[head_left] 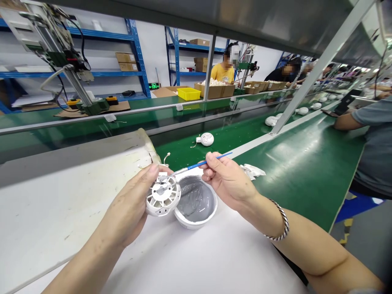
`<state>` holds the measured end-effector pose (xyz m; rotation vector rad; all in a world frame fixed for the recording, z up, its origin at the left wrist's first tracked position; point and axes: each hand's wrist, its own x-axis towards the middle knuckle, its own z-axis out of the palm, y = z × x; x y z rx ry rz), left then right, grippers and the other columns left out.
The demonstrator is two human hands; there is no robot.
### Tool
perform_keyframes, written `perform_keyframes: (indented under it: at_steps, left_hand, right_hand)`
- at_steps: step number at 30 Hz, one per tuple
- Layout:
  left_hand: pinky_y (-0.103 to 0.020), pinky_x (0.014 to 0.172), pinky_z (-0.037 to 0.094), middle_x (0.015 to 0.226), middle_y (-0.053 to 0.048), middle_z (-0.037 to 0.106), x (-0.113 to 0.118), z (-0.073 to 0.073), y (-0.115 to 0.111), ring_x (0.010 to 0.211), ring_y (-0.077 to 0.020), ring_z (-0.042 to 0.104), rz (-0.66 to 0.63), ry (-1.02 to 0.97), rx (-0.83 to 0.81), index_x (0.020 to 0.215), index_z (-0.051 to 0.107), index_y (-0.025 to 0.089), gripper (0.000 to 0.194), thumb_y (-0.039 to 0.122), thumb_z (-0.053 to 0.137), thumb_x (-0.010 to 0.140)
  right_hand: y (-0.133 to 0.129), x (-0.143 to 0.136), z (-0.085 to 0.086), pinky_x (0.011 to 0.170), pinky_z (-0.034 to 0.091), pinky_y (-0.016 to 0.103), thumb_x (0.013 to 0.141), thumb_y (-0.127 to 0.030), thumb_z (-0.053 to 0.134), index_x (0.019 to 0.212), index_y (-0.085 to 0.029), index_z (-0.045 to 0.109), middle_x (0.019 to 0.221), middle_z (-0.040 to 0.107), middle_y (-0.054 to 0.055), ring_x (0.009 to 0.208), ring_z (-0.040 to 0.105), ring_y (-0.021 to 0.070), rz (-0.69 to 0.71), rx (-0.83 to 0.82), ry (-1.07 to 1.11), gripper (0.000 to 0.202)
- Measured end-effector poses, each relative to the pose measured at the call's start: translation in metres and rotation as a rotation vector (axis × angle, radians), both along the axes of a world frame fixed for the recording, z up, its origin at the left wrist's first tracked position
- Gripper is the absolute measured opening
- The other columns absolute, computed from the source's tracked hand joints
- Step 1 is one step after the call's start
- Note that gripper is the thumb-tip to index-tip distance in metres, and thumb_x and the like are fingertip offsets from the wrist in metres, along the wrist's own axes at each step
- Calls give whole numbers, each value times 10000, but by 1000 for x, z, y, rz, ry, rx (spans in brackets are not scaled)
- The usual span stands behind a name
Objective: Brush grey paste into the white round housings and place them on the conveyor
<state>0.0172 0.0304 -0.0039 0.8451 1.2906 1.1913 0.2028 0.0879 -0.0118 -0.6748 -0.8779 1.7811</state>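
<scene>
A white bowl stands on the white table, holding thick, glossy grey paste smeared up its inner wall. Just beside it, in front of the bowl's left edge, is a round white spoked part; the left hand has its grip closed around the part's left side, the thumb hiding some of its top. The right hand pinches a thin blue brush in its grip, above the bowl's right rim, with the tip at the part's upper edge; whether they touch, I cannot tell. Farther back, an open cardboard box is heaped with small white pieces, next to a yellow bin whose inside is hard to see. Another white part lies on the green belt, and a slanted post blocks some of the view beyond. Crumpled paper lies to the right.
</scene>
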Motion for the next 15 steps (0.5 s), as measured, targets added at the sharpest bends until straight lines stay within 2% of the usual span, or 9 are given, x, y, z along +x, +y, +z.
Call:
perform_keyframes:
  at_steps: [5, 8, 10, 12, 15]
  left_hand:
    - [-210, 590, 456, 889, -28, 658, 0, 0, 1, 762, -163, 569, -7, -4, -17, 954, 660, 225, 432, 589, 673, 721]
    - [-239, 609, 461, 891, -33, 657, -2, 3, -1, 764, -181, 578, -54, 13, -21, 956, 648, 232, 414, 595, 626, 756]
    - [-235, 585, 442, 859, -33, 659, -3, 5, -4, 726, -174, 570, -115, 28, -24, 957, 648, 240, 419, 617, 557, 798]
    - [-233, 574, 432, 828, -35, 663, -4, 6, -8, 695, -168, 567, -191, 32, -18, 956, 656, 243, 456, 645, 483, 829]
    - [-256, 598, 452, 826, -44, 676, -3, 4, -16, 705, -185, 589, -327, 67, 8, 964, 672, 248, 517, 661, 377, 866]
  right_hand:
    - [-3, 1, 5, 534, 387, 135, 694, -367, 804, 699, -169, 618, 680, 643, -49, 531, 474, 1, 16, 11, 45, 271]
    - [2, 7, 12, 551, 424, 139, 696, -326, 805, 697, -202, 592, 746, 670, -65, 550, 517, 7, -91, 152, 104, 246]
    - [5, 13, 17, 578, 461, 163, 749, -299, 763, 756, -249, 607, 812, 685, -74, 593, 567, 27, -262, 395, 76, 164]
    - [6, 19, 21, 609, 496, 201, 843, -256, 666, 880, -305, 644, 904, 689, -58, 679, 619, 61, -453, 745, -48, 66]
    - [-1, 23, 21, 666, 524, 251, 905, -156, 561, 998, -295, 681, 987, 665, 5, 835, 638, 114, -585, 1276, -331, 205]
